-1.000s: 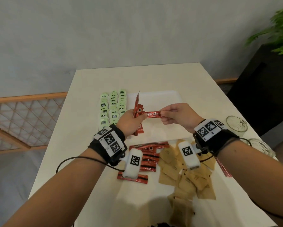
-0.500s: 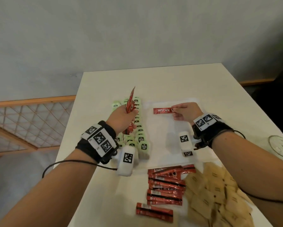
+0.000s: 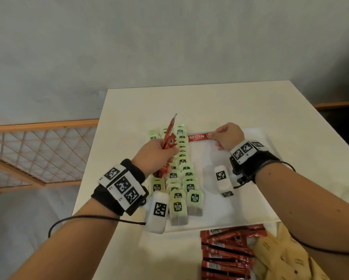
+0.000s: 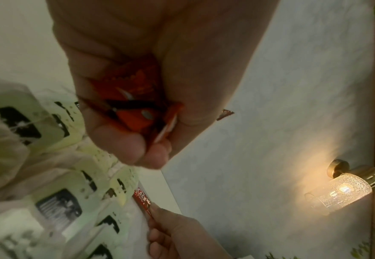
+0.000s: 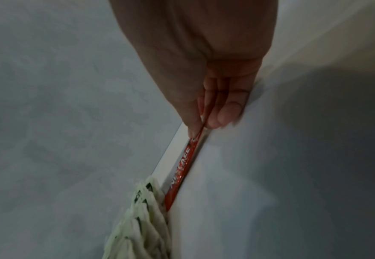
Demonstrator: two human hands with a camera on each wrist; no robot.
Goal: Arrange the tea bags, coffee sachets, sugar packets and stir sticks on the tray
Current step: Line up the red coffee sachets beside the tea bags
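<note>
A white tray (image 3: 248, 203) lies on the table with rows of green tea bags (image 3: 181, 178) along its left side. My right hand (image 3: 227, 136) pinches the right end of one red coffee sachet (image 3: 199, 137) and holds it flat at the tray's far edge, next to the tea bags; the right wrist view shows the sachet (image 5: 182, 171) low over the tray. My left hand (image 3: 156, 154) grips a bunch of red coffee sachets (image 3: 168, 136) upright over the tea bag rows, seen bundled in the fist (image 4: 137, 108). Stir sticks are not in view.
Loose red coffee sachets (image 3: 226, 253) and brown sugar packets (image 3: 280, 257) lie in piles on the table near the front right. A wooden lattice rail (image 3: 38, 150) stands left of the table. A lit wall lamp (image 4: 342, 191) shows in the left wrist view.
My right hand carried one sachet away from the bunch in my left hand to the tray's far edge and lowered it there. The head view shifted, so the piles appear lower right.
</note>
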